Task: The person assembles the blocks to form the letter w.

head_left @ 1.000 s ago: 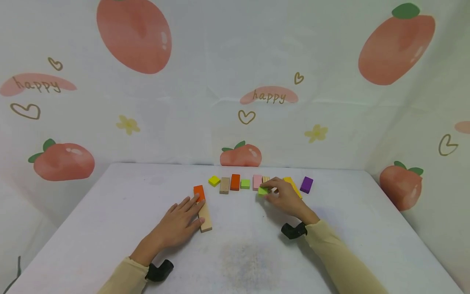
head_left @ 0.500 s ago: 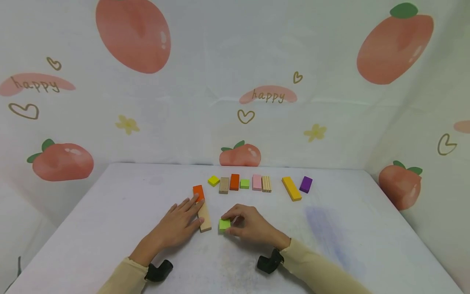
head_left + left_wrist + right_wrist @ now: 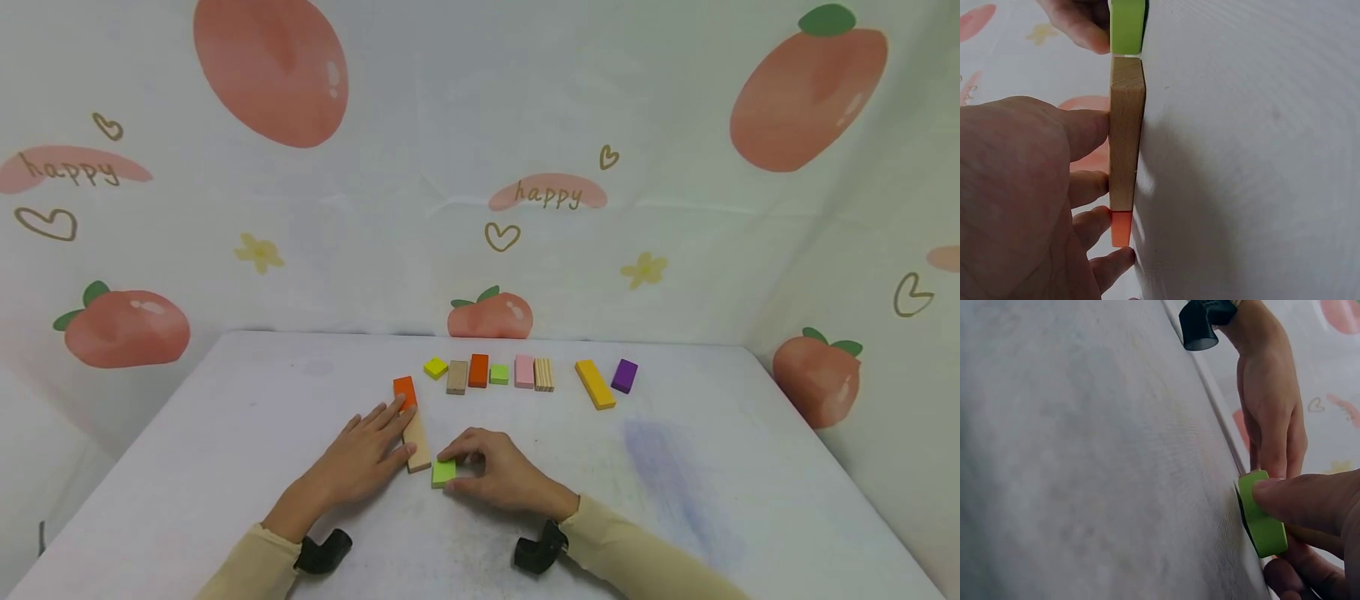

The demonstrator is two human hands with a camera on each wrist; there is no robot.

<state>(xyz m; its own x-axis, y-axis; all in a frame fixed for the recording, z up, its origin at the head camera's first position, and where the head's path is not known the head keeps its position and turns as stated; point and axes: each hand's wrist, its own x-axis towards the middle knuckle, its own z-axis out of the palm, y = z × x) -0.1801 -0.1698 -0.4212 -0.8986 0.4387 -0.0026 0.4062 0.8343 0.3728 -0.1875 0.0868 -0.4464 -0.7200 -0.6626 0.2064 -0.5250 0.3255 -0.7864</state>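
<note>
My left hand lies with fingers spread over two blocks set end to end. Its fingertips touch an orange block and a long plain wooden block; in the left wrist view the wooden block stands between the fingers and the green one. Between thumb and fingers, my right hand pinches a light green block at the wooden block's near end. A narrow gap separates green block and wood. In the right wrist view the thumb covers part of the green block.
Along the back lie a yellow block, a grey-brown block, a red block, a small green block, a pink block, a striped block, a long orange-yellow block and a purple block.
My right hand has carried the light green block from the back row leftward and nearer, down to the wooden block's near end. The left hand has stayed in place.
</note>
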